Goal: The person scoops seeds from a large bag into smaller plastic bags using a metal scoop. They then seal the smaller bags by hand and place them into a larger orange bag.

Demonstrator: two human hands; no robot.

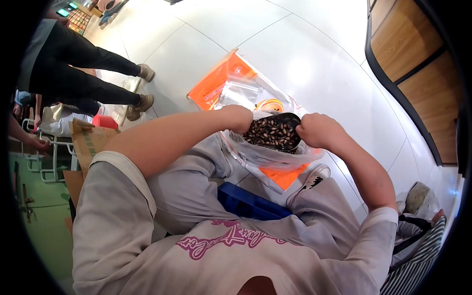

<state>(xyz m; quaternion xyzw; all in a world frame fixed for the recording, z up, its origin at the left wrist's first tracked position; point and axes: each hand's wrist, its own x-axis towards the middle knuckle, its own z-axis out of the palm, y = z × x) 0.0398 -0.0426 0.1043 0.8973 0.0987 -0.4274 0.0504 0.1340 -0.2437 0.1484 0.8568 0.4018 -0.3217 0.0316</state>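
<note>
A black scoop point(294, 121) full of dark, striped seeds or nuts point(272, 132) is over a clear plastic bag point(265, 156) between my hands. My right hand point(317, 129) is closed at the scoop's right end, where its handle would be. My left hand point(237, 118) is closed at the left side of the bag's opening, its fingers bunched on the plastic. Under and behind the bag lies an orange and white printed sack point(212, 87), with clear plastic and a round orange-rimmed item point(269, 104) on it.
Below the bag, between my legs, is a blue plastic stool or crate point(250, 202). A person in dark trousers point(88, 54) stands at the left, near a cardboard box point(91, 140). Wood-fronted cabinets point(418, 64) line the right. Bags point(418, 216) lie at the lower right.
</note>
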